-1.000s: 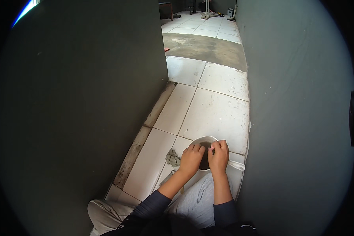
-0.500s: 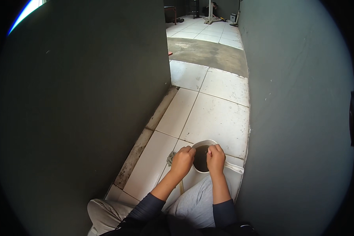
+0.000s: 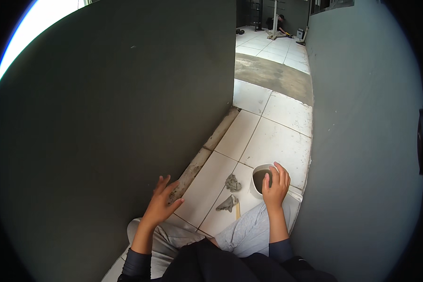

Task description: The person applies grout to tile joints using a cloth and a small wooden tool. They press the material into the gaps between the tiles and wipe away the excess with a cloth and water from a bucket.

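Note:
A white bucket [image 3: 254,189] of dark, murky liquid stands on the tiles by my right leg. My right hand [image 3: 276,187] is over its right side, thumb and fingers apart; whether they touch the rim I cannot tell. To the left my left hand [image 3: 162,203] is raised in front of the dark wall, fingers spread and holding nothing. Between the hands lie a crumpled grey rag [image 3: 232,183] and a roughly triangular grey piece [image 3: 227,204] whose kind is unclear. A narrow pale yellowish strip [image 3: 238,210] lies beside that piece.
A dark wall [image 3: 150,94] rises close on the left, a grey wall [image 3: 362,117] on the right. White floor tiles [image 3: 272,136] run between them to a bare concrete strip [image 3: 272,75]. Far off, a person [image 3: 280,23] is low to the floor by a pale stand [image 3: 275,21].
Both hands were at the bucket's rim with fingers closed. My left hand has let go and swung left, opening; the right hand has opened over the bucket. The view has shifted left.

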`<state>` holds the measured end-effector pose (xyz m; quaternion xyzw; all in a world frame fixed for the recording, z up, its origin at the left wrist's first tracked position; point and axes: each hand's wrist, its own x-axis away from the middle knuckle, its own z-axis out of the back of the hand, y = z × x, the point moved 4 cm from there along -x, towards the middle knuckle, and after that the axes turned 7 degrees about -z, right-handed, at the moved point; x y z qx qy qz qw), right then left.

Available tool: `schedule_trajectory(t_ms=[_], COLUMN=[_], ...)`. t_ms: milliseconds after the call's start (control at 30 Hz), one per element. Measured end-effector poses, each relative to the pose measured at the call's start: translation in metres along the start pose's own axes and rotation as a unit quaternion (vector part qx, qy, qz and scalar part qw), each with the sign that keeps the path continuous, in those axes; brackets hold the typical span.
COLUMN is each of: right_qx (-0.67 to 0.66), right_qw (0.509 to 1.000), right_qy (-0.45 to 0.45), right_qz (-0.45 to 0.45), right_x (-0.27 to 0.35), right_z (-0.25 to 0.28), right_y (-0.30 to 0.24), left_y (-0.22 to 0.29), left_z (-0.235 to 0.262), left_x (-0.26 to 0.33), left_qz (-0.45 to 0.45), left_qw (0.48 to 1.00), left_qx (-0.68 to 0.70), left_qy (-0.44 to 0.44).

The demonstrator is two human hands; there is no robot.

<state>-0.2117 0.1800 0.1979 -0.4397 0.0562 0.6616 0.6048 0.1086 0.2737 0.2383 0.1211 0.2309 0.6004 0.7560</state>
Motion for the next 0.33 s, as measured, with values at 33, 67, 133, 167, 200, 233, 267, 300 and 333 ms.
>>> schedule_trajectory(t_ms=[33,67,133,167,200,233,267,300,333], right_qx=[0.028,0.042,0.052,0.029,0.010,0.034,0.069,0.114,0.153], right_qw=[0.999,0.994,0.986,0.980,0.970,0.946,0.916,0.845,0.755], right_qy=[-0.036,-0.090,-0.134,-0.188,-0.242,-0.320,-0.395,-0.522,-0.637], right_qz=[0.008,0.050,0.089,0.062,0.032,0.028,0.016,0.012,0.006], right_x=[0.012,0.029,0.058,0.073,0.086,0.096,0.105,0.118,0.132], right_z=[-0.008,-0.009,-0.002,0.004,0.009,0.011,0.011,0.005,0.001], right_y=[-0.002,-0.017,-0.042,-0.049,-0.053,-0.062,-0.062,-0.057,-0.052], left_y=[-0.002,-0.023,-0.055,-0.062,-0.049,-0.061,-0.063,-0.063,-0.072], left_z=[0.014,0.014,0.013,0.006,0.007,-0.011,-0.032,-0.050,-0.070], left_x=[0.011,0.034,0.081,0.108,0.129,0.165,0.188,0.215,0.256], left_qz=[0.022,0.058,0.121,0.155,0.146,0.116,0.061,0.028,0.023], left_qw=[0.982,0.988,0.983,0.966,0.937,0.879,0.829,0.756,0.755], left_qx=[-0.169,-0.138,-0.104,-0.090,-0.103,-0.118,-0.033,0.067,0.065], left_qy=[0.077,0.048,-0.085,-0.187,-0.299,-0.447,-0.555,-0.650,-0.652])
